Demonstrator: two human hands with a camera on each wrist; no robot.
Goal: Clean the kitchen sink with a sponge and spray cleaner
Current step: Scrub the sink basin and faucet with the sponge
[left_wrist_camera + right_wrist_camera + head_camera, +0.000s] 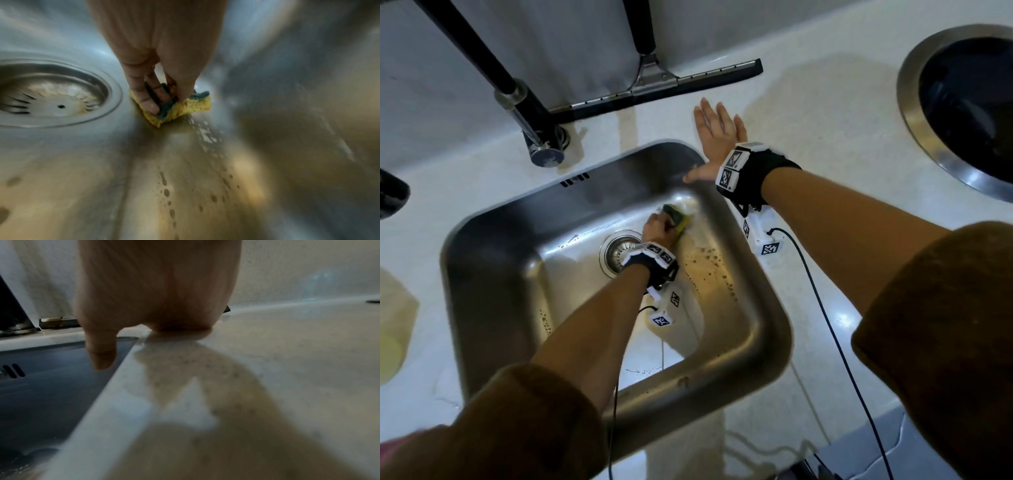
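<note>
A steel sink (493, 260) is set into a pale counter. My left hand (658, 226) is down in the basin, fingers curled round a yellow sponge (682, 219) with a green scrub side. It presses the sponge (180, 108) onto the sink floor just right of the round drain (51, 95). Brown droplets and foam streak the floor near it. My right hand (717, 128) lies flat on the counter at the sink's far right corner, fingers straight, with the thumb (101, 353) hanging over the rim. No spray bottle is in view.
A black faucet (530, 116) rises behind the sink. A squeegee (654, 87) lies along the back wall. A round steel-rimmed dark bowl (962, 109) is sunk into the counter at far right. Thin cables (822, 301) run from the wrist units over the counter.
</note>
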